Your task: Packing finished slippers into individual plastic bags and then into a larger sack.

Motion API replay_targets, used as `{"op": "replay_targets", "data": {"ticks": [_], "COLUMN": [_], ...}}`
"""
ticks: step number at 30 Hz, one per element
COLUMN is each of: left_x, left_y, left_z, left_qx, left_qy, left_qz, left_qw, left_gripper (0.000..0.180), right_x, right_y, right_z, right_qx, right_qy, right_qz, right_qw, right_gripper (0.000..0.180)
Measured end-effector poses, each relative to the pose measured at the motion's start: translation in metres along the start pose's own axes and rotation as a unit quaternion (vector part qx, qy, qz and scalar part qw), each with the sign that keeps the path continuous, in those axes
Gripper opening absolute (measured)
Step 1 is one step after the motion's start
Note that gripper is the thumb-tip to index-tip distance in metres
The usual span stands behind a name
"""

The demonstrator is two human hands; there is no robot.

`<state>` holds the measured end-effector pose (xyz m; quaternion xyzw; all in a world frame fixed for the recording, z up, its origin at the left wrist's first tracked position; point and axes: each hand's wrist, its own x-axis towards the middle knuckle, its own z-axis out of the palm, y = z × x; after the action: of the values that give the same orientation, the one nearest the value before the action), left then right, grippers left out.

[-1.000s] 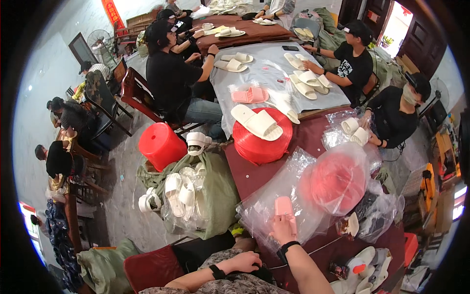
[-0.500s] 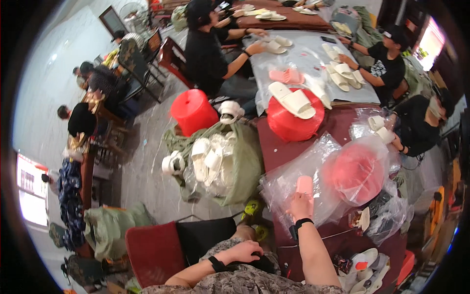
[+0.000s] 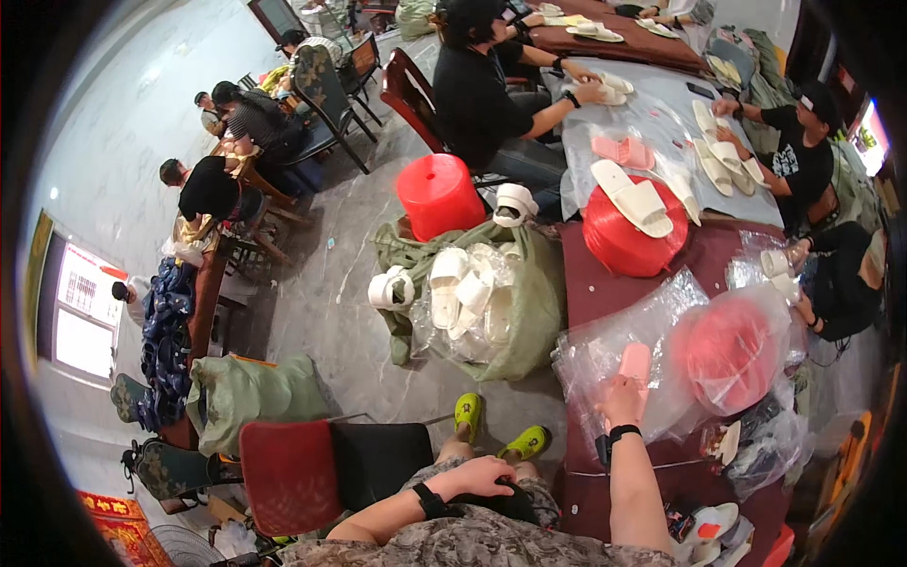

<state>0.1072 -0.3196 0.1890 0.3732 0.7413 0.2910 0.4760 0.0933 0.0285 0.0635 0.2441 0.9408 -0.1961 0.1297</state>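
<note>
A pink slide slipper [image 3: 636,364] lies on a stack of clear plastic bags [image 3: 661,307] at the table's near part. My right hand [image 3: 620,404] grips its near end, the arm stretched forward; the fingertips are partly hidden. My left hand [image 3: 480,475] rests over my lap, fingers loosely stretched on dark cloth, holding nothing that I can see. Right of the slipper, a red round bundle [image 3: 727,350] sits under clear plastic. Farther off, a cream slide [image 3: 633,200] lies on a red roll of plastic twine [image 3: 624,241].
A green sack [image 3: 534,326] of white slippers stands left of the maroon table [image 3: 590,454], with a red stool [image 3: 439,197] behind it. A red and black chair [image 3: 288,472] is at my left. Several people handle slippers at the far tables. White shoes [image 3: 713,529] lie near right.
My view has swung left, so the scene sits farther right, and my yellow clogs show more fully. My right hand stays on the pink slipper; my left hand stays on my lap.
</note>
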Motion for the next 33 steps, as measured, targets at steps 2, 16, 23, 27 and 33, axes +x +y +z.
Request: {"op": "replay_targets", "data": {"ticks": [2, 16, 23, 27, 33], "left_x": [-0.007, -0.084, -0.07, -0.078, -0.129], "left_y": [-0.003, -0.129, -0.223, -0.251, -0.298], "left_z": [-0.011, -0.135, -0.2, -0.221, -0.203], "left_qx": [-0.012, -0.11, -0.042, -0.081, -0.124], "left_qy": [0.028, 0.261, 0.261, 0.279, 0.249], "left_qz": [0.016, -0.183, -0.274, -0.215, -0.336], "left_qw": [0.999, 0.942, 0.924, 0.932, 0.9], "left_gripper": [0.034, 0.032, 0.044, 0.045, 0.047], "right_x": [0.0, 0.001, 0.066, 0.108, 0.142], "right_y": [-0.006, -0.125, -0.379, -0.523, -0.628], "right_z": [-0.003, -0.052, -0.053, 0.02, 0.143], "right_qx": [-0.013, -0.061, 0.14, 0.128, -0.191], "right_qy": [-0.014, 0.035, 0.004, -0.067, -0.109], "right_qz": [0.021, 0.051, -0.33, -0.485, -0.519], "right_qw": [1.0, 0.996, 0.933, 0.863, 0.826], "right_gripper": [0.069, 0.06, 0.04, 0.057, 0.061]}}
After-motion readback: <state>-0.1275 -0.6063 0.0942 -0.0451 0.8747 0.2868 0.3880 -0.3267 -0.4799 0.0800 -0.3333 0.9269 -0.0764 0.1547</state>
